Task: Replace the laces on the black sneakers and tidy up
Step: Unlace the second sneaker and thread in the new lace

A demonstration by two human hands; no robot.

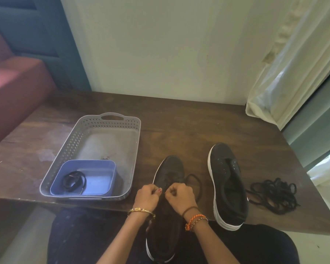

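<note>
Both hands, left hand (148,195) and right hand (180,196), are pinching the lace (195,180) over the near sneaker (170,174) at the counter (179,121) edge. The second sneaker (227,180) is lying right of it, unlaced.

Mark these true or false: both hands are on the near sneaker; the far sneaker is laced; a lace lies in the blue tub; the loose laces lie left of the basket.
1. Both hands, left hand and right hand, work at the near sneaker. True.
2. The far sneaker is laced. False: its eyelets are bare.
3. A coiled lace lies in the blue tub. True.
4. The loose laces lie left of the basket. False: they lie right of the far sneaker.
</note>
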